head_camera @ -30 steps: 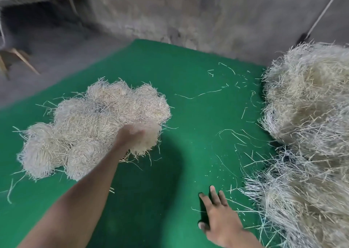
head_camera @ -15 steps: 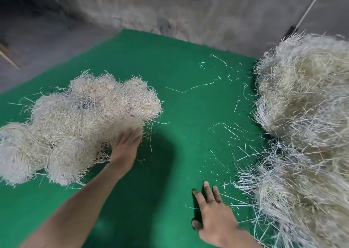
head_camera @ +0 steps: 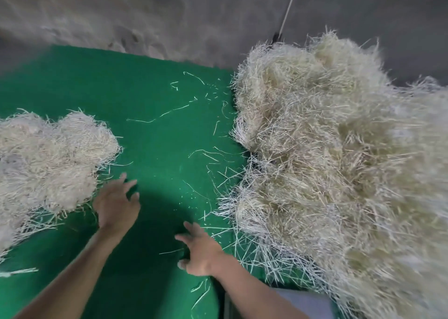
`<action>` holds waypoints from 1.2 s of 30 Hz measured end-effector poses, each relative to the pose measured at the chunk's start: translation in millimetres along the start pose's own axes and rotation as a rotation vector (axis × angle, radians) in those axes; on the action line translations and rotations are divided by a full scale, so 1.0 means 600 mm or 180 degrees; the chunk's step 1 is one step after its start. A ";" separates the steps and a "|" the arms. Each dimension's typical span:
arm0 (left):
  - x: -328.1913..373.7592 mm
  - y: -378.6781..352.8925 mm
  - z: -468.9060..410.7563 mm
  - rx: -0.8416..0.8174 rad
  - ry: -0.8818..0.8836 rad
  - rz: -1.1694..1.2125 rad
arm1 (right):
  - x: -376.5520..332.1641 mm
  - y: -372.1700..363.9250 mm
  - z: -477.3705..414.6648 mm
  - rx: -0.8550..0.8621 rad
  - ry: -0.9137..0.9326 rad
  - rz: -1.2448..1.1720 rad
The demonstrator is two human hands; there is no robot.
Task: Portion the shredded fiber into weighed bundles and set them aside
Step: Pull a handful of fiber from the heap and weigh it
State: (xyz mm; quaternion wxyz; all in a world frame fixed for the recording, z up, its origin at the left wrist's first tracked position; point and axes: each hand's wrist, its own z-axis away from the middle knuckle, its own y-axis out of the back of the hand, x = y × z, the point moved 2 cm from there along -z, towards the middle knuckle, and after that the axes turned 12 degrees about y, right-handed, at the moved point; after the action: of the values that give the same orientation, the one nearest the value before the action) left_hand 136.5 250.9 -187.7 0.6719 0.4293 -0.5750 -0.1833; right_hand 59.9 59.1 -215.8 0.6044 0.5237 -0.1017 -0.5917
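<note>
We see a rough grey wall (head_camera: 169, 15) behind a green mat (head_camera: 155, 129), with a thin white cord (head_camera: 289, 5) slanting down the wall to the top of the big heap. A grey surface (head_camera: 303, 304) shows at the bottom edge, partly under the heap's fringe; we cannot tell what it is. Loose strands (head_camera: 157, 117) lie scattered on the mat between the two masses, and nothing else stands between the hands and either one.

The shredded fiber heap (head_camera: 339, 161) fills the right side, tall and tangled. The portioned bundles (head_camera: 48, 163) sit on the mat at the left, in rounded clumps pressed against each other.

The fiber is pale straw-coloured, thin, stiff and bristly at the edges; the mat looks finely napped.

The left hand (head_camera: 116, 204) hovers just beside the bundles, fingers spread wide and holding nothing. The right hand (head_camera: 201, 253) is near the heap's fringe, fingers likewise spread and empty.
</note>
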 end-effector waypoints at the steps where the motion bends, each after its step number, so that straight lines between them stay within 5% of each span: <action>1: 0.028 -0.008 0.038 -0.0163 0.0101 0.0686 | 0.002 0.010 0.013 0.0069 -0.0034 -0.0172; 4: 0.093 -0.027 0.148 -0.0688 0.0611 0.1954 | 0.012 0.052 0.073 0.0389 -0.0121 -0.0157; 8: 0.141 -0.054 0.252 -0.1194 0.0932 0.2541 | 0.063 0.140 0.191 0.2473 0.0064 0.0856; 10: 0.168 -0.067 0.278 -0.1337 0.0803 0.2383 | 0.110 0.207 0.232 0.2960 -0.0231 0.1185; 14: 0.239 -0.076 0.296 -0.1447 0.0276 0.1780 | 0.209 0.312 0.251 0.2300 -0.1484 0.0741; 19: 0.311 -0.066 0.306 -0.1489 0.0048 0.1995 | 0.245 0.252 0.272 0.1514 -0.1368 0.0355; 22: 0.345 -0.071 0.314 -0.1478 -0.0139 0.2029 | 0.237 0.263 0.309 0.1720 -0.1228 0.0635; 26: 0.404 -0.092 0.330 -0.1517 -0.0015 0.2024 | 0.204 0.356 0.384 0.2648 -0.0591 0.1701; 28: 0.436 -0.100 0.343 -0.1654 -0.0074 0.2000 | 0.216 0.404 0.425 0.2541 -0.0870 0.1990; 32: 0.501 -0.101 0.361 -0.1765 -0.0210 0.1947 | 0.272 0.441 0.471 0.2064 -0.1649 0.1451; 36: 0.570 -0.096 0.372 -0.1706 -0.0359 0.2027 | 0.299 0.430 0.481 0.2790 -0.1069 0.1385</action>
State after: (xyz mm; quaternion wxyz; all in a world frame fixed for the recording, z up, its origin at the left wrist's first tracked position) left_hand 35.9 -116.7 -29.3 0.7503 0.0294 -0.6469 -0.1329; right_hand 52.5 -300.4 14.0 0.4127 0.5922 -0.5422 -0.4301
